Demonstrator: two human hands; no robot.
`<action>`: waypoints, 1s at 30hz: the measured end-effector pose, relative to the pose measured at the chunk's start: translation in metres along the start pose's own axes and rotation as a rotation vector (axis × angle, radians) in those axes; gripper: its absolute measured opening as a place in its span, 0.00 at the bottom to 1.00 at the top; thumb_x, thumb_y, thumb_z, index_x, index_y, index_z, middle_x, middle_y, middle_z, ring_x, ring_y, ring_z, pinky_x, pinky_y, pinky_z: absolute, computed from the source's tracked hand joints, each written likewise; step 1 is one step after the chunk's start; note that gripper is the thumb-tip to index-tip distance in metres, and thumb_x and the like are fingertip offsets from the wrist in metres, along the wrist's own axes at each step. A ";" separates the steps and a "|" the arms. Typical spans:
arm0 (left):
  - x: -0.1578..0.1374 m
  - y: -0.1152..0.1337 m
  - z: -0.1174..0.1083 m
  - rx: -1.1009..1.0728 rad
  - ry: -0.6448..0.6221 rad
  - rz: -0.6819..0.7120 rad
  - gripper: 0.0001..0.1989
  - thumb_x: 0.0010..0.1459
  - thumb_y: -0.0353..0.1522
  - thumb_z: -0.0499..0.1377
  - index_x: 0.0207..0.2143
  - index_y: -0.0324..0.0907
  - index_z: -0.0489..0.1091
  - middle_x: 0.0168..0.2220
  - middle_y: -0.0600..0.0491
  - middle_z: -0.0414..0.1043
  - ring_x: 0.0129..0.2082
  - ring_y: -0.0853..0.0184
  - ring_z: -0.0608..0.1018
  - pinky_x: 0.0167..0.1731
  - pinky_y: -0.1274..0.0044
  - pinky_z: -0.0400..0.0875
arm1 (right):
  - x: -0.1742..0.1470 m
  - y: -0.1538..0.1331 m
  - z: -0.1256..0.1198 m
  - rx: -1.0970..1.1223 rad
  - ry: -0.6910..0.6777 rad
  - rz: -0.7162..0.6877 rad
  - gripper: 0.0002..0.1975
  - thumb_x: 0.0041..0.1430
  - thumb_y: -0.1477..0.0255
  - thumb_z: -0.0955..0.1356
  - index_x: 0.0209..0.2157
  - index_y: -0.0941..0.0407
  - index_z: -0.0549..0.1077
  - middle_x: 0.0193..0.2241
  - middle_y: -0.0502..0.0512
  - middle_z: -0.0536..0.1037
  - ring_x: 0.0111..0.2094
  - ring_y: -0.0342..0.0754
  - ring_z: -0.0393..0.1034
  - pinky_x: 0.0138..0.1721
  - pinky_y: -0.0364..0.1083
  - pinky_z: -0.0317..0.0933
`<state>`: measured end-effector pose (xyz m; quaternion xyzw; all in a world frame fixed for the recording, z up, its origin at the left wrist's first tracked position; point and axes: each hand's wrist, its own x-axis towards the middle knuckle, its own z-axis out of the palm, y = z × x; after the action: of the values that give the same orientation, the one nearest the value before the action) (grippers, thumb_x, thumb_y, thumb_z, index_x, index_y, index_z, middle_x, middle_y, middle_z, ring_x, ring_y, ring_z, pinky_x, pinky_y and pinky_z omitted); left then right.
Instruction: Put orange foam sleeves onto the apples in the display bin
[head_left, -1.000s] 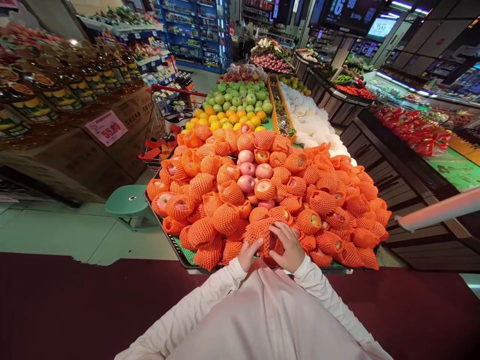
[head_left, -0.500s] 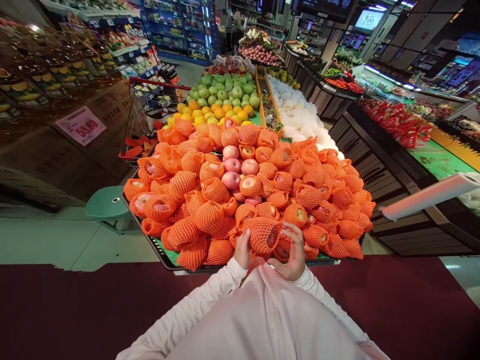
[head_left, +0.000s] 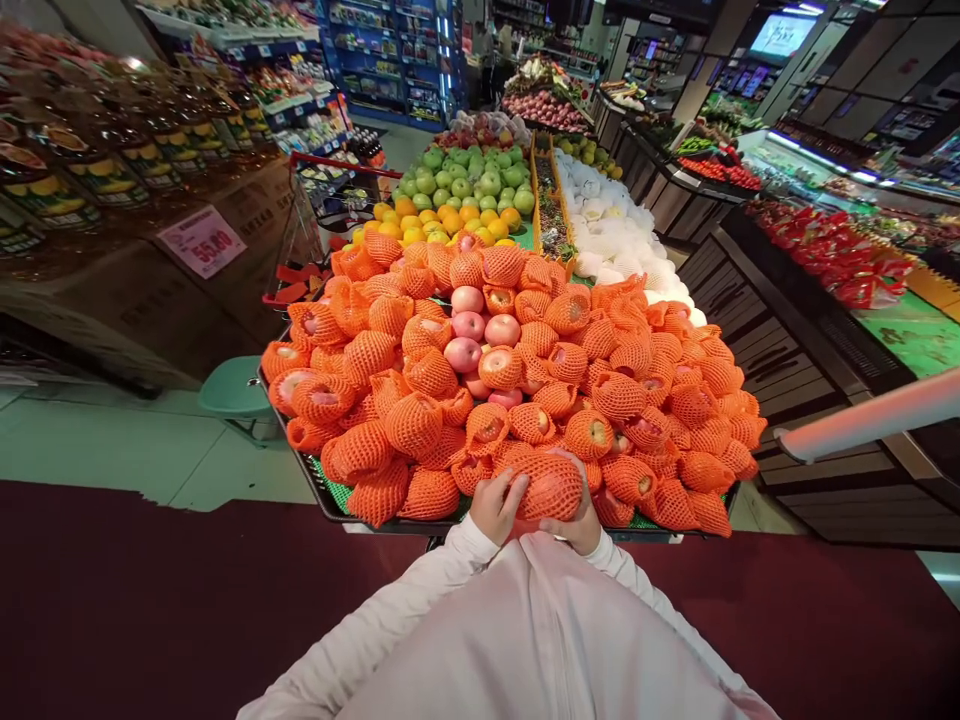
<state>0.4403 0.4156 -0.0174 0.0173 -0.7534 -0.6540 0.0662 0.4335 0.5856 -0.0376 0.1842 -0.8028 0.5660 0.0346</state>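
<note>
I hold one apple in an orange foam net [head_left: 550, 487] close to my chest, at the near edge of a heaped display of netted apples [head_left: 420, 420]. My left hand [head_left: 495, 506] cups its left side, fingers curled over the net. My right hand [head_left: 581, 530] grips it from below and behind, mostly hidden by the apple. A few bare pink apples [head_left: 469, 340] lie in the middle of the heap. The black display tray [head_left: 315, 490] with green matting carries the pile.
Beyond the heap lie oranges [head_left: 442, 220], green apples [head_left: 465, 180] and white netted fruit [head_left: 615, 240]. A red shopping cart [head_left: 322, 210] and a green stool [head_left: 232, 392] stand on the left. A white bar [head_left: 870, 420] juts in from the right beside dark counters.
Both hands lifted a netted apple off the front of the pile and drew it closer to my body. The right hand slid from the top of the apple to beneath it.
</note>
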 end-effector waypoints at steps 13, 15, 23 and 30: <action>-0.022 -0.006 0.002 -0.216 0.150 -0.128 0.18 0.62 0.43 0.55 0.49 0.42 0.69 0.41 0.46 0.79 0.26 0.67 0.80 0.30 0.74 0.75 | 0.118 -0.016 -0.095 -0.533 -0.252 0.037 0.40 0.38 0.55 0.76 0.53 0.54 0.66 0.41 0.59 0.74 0.44 0.59 0.68 0.49 0.59 0.63; -0.029 -0.009 0.000 -0.199 0.185 -0.132 0.17 0.63 0.42 0.55 0.49 0.42 0.69 0.41 0.47 0.79 0.26 0.68 0.80 0.30 0.75 0.75 | 0.130 -0.018 -0.089 -0.802 -0.339 0.050 0.43 0.35 0.55 0.76 0.54 0.54 0.66 0.37 0.57 0.75 0.44 0.61 0.66 0.48 0.61 0.60; -0.054 -0.013 -0.005 -0.106 0.339 -0.185 0.16 0.63 0.42 0.55 0.46 0.42 0.71 0.41 0.47 0.79 0.25 0.68 0.78 0.30 0.75 0.74 | 0.146 0.015 -0.040 -0.961 -0.142 -0.026 0.41 0.40 0.52 0.74 0.55 0.55 0.67 0.53 0.68 0.64 0.53 0.67 0.58 0.50 0.63 0.56; -0.073 -0.018 -0.008 -0.090 0.376 -0.241 0.14 0.60 0.42 0.58 0.42 0.43 0.74 0.38 0.50 0.79 0.25 0.68 0.78 0.33 0.75 0.73 | 0.111 0.002 -0.044 -0.786 0.102 -0.314 0.46 0.50 0.51 0.71 0.64 0.57 0.55 0.65 0.72 0.52 0.63 0.71 0.50 0.59 0.68 0.50</action>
<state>0.5122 0.4131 -0.0393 0.2259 -0.6905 -0.6752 0.1275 0.3225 0.5982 0.0052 0.2486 -0.9170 0.2132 0.2276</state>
